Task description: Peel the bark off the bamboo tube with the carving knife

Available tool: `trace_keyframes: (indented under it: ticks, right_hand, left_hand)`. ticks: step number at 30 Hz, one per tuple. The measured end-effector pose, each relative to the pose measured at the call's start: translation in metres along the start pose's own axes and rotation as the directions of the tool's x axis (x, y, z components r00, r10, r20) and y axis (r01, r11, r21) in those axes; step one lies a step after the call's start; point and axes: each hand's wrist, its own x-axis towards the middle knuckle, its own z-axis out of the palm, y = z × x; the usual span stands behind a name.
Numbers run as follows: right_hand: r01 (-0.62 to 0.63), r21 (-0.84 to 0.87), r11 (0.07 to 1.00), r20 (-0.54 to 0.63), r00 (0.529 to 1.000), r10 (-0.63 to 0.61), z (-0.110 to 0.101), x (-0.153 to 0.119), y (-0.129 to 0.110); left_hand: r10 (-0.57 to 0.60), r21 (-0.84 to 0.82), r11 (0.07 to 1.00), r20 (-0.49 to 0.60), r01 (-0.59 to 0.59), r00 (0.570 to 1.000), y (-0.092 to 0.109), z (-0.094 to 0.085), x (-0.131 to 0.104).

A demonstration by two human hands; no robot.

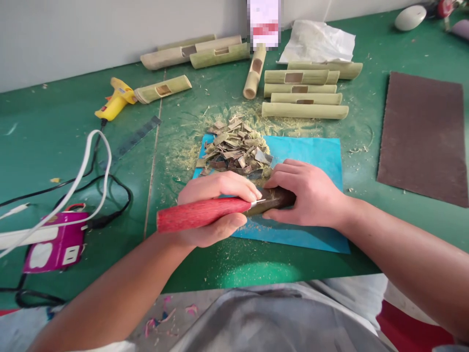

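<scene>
My left hand (208,188) is wrapped round the red wooden handle of a carving knife (205,213). Its short metal tip points right and lies at the surface of a dark brown bamboo tube (273,199). From the other side, my right hand (308,193) grips that tube, with the thumb below and the fingers over the top, hiding its right end. Both hands are above a blue sheet (311,151) on the green table. Just behind them is a heap of thin brown shavings (238,149), with pale dust around it.
Several bamboo tubes with cut openings (304,110) are stacked at the back right, others (220,56) along the wall. At left are a yellow glue gun (117,100), a purple power socket (58,244) and loose cables. A brown sheet (425,139) lies at right.
</scene>
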Motion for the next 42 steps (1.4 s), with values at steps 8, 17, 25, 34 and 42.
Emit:
trace_keyframes:
  ticks: [8, 17, 25, 34, 42]
  right_hand:
    - [0.028, -0.003, 1.000, -0.015, 1.000, -0.028, -0.0001, 0.0001, 0.0011]
    - [0.035, -0.006, 0.999, -0.026, 0.999, -0.035, 0.0012, 0.0006, 0.0009]
    - [0.036, 0.011, 0.999, -0.024, 0.999, -0.036, 0.0010, -0.0001, 0.0005]
    - [0.030, 0.010, 0.999, -0.007, 1.000, -0.030, 0.0010, -0.0007, 0.0014]
    - [0.036, 0.014, 0.999, -0.009, 0.999, -0.036, 0.0003, -0.0007, 0.0021]
  left_hand:
    - [-0.016, -0.029, 0.999, 0.063, 0.017, 0.998, -0.0023, 0.0024, -0.0024]
    - [-0.020, -0.012, 1.000, 0.086, 0.021, 0.996, -0.0001, 0.0017, 0.0002]
    - [0.071, 0.052, 0.996, 0.140, -0.079, 0.988, 0.0029, 0.0015, 0.0000]
    - [0.037, 0.053, 0.998, 0.096, -0.043, 0.995, 0.0001, 0.0022, -0.0022]
    - [0.028, 0.069, 0.997, 0.096, -0.035, 0.995, 0.0029, 0.0020, -0.0005]
